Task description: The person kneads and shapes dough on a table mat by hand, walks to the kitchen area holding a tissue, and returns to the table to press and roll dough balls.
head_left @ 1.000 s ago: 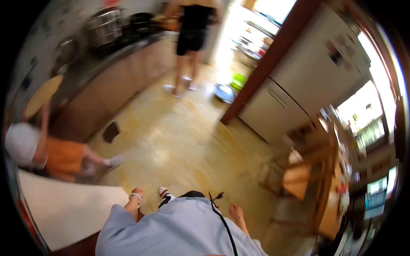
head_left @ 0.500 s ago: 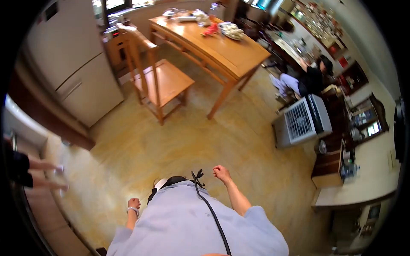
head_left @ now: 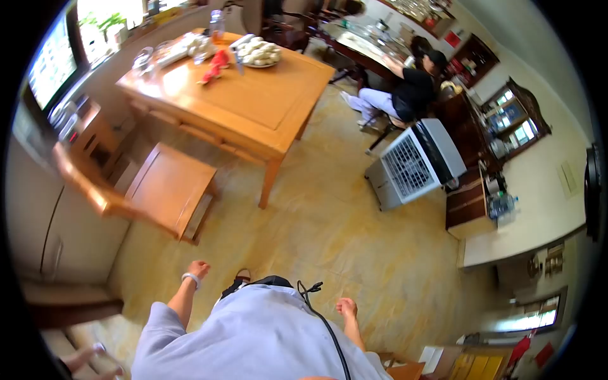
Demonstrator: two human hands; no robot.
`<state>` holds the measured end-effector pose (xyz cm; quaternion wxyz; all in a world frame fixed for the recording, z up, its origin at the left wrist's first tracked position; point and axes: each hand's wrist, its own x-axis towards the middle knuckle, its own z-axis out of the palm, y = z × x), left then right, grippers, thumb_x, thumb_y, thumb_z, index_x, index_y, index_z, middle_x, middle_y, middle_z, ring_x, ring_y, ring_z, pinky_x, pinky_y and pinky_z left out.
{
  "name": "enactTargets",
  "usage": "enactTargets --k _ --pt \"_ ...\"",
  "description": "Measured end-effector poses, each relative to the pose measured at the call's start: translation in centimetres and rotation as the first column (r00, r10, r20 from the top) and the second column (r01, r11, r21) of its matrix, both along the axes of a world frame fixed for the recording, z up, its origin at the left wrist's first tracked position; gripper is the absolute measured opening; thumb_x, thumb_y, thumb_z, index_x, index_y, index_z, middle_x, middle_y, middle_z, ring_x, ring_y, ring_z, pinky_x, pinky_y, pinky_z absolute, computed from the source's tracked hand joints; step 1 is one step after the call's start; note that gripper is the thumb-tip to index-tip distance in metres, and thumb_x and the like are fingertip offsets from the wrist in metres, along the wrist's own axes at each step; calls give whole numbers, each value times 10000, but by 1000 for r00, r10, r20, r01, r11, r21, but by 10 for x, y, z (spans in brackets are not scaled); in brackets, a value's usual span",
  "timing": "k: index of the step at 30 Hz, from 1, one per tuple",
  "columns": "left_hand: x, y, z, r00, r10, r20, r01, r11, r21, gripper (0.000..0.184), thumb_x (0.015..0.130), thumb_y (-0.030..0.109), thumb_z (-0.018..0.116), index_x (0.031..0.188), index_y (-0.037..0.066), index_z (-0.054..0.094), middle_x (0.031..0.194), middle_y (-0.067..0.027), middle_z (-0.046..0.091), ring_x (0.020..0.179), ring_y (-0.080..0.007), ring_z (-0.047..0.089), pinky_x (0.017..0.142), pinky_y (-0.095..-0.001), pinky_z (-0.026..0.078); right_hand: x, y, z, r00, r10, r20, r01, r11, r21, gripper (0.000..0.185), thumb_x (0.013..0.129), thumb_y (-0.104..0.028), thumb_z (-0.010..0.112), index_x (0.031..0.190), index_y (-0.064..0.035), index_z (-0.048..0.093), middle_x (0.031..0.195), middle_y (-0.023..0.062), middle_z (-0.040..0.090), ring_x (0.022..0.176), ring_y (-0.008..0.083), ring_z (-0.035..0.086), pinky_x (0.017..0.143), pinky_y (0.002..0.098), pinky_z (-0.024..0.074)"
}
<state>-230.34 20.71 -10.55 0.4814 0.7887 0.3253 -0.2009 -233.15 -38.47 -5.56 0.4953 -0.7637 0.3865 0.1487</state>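
My left hand (head_left: 199,269), with a pale band on its wrist, swings forward over the floor. Its fingers are curled and nothing shows in them. Lower and to the right, my right hand (head_left: 346,308) hangs beside my body, its fingers folded in a loose fist around nothing I can see. Neither hand touches anything. A black cord (head_left: 324,320) runs down the front of my light grey shirt (head_left: 266,335). One shoe of mine (head_left: 243,275) shows ahead of my waist. The wooden chair (head_left: 171,187) is the furniture nearest my left hand.
A wooden table (head_left: 253,104) ahead bears a plate of white dumpling-like pieces (head_left: 258,52), a red item (head_left: 215,66) and a bottle (head_left: 216,25). An air cooler (head_left: 415,163) stands right, near a seated person (head_left: 411,92) at another table. Another person's legs (head_left: 85,360) show lower left.
My view has shifted forward and turned, bringing the table and chair closer and further left. My left hand has swung forward; my right hand has dropped back. Boxes now show at lower right.
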Motion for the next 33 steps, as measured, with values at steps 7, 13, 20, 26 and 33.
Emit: enactTargets --k 7,13,20,26,33 --pt "291 -129 137 811 -541 223 537 840 81 301 794 295 602 858 14 687 795 -138 683 764 -237 650 717 -351 496 -5 11 28 950 33 -311 -87 983 -161 149 803 -131 560 747 -35 660 663 92 643 536 167 593 501 327 478" --pt "428 -240 134 798 -495 343 555 827 -97 280 800 281 599 828 20 696 744 -114 676 740 -181 642 701 -322 501 107 -61 -14 824 396 -406 -527 799 -291 210 761 -235 573 712 -55 671 752 135 660 659 267 624 578 405 496" --pt "543 -299 169 913 -299 277 382 864 -328 196 843 167 585 887 1 680 797 -57 683 742 -119 606 676 -268 481 418 -214 -67 758 530 -379 -651 591 -476 139 731 -218 596 656 -141 683 656 67 653 610 197 633 534 345 489" --pt "679 -298 173 942 25 334 115 912 -394 185 870 171 576 864 0 646 767 -48 651 706 -113 588 653 -248 456 737 -189 10 944 279 177 -244 950 -194 215 878 -253 558 954 -68 637 773 58 671 654 120 638 607 302 514" --pt "930 -323 169 873 -99 478 235 944 -232 190 863 190 571 839 13 636 714 -39 619 657 -111 552 583 -263 434 862 -175 1 829 544 129 -461 795 -395 241 876 -282 547 961 -79 646 805 83 679 740 189 667 645 321 502"
